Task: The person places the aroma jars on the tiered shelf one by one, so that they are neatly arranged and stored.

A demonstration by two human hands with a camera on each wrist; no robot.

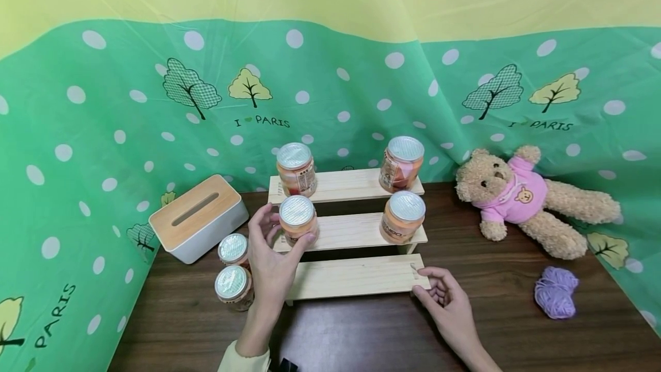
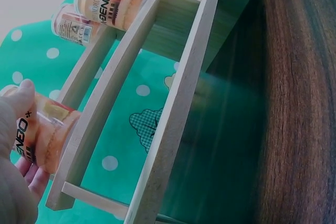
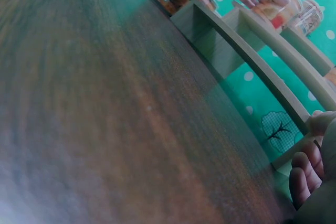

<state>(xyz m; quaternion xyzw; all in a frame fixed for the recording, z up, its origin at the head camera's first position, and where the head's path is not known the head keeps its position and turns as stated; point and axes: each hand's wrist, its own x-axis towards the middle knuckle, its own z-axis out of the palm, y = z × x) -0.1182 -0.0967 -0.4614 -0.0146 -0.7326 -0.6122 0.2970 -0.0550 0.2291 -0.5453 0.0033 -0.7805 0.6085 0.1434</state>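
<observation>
My left hand (image 1: 273, 260) grips a jar with a silver lid (image 1: 298, 223) at the left end of the middle step of a three-step wooden rack (image 1: 356, 277). The left wrist view shows the thumb and fingers around that jar (image 2: 50, 135), its base at the step's edge. With thumb and fingertips, my right hand (image 1: 449, 306) pinches the right end of the lowest step. One more jar (image 1: 403, 217) stands at the right of the middle step. The top step carries a jar on the left (image 1: 296, 169) and another on the right (image 1: 401, 163).
Two more jars (image 1: 234, 287) stand on the dark wooden table (image 1: 351, 337) beside my left forearm. Behind them is a white tissue box (image 1: 198, 220) with a wooden lid. On the right lie a teddy bear (image 1: 516, 194) in pink and a purple yarn ball (image 1: 556, 293). A green curtain (image 1: 341, 79) hangs behind.
</observation>
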